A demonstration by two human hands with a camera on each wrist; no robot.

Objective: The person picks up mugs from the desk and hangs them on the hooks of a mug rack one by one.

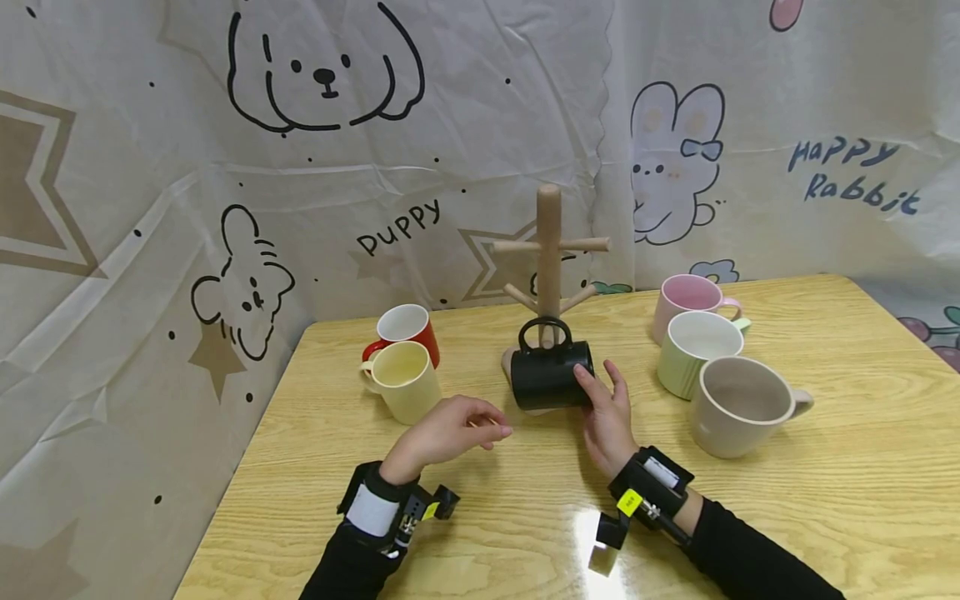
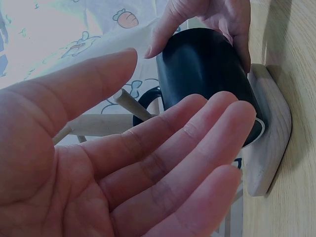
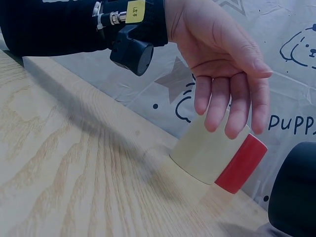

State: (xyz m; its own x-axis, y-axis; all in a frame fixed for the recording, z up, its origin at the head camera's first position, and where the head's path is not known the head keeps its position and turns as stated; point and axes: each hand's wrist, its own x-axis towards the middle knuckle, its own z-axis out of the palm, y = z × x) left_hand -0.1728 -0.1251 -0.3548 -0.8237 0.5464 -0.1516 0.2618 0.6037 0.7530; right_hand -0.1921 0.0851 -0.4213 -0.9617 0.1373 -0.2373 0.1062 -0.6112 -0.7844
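Note:
A black mug (image 1: 550,379) lies sideways in the air in front of a wooden mug tree (image 1: 549,218), its handle pointing up. My right hand (image 1: 611,429) grips the mug at its right end, thumb on the near side. In the left wrist view the handle of the black mug (image 2: 202,64) loops close by a peg (image 2: 129,102). To the left, my left hand (image 1: 453,429) hovers over the table with relaxed fingers and holds nothing. Its palm (image 3: 212,49) shows in the right wrist view, with a yellow mug (image 1: 408,385) behind it.
A red mug (image 1: 429,335) with a white inside stands behind the yellow one on the left. On the right stand a pink mug (image 1: 671,310), a pale green mug (image 1: 678,358) and a beige mug (image 1: 723,417). A printed cloth (image 1: 465,100) hangs behind the wooden table (image 1: 487,542).

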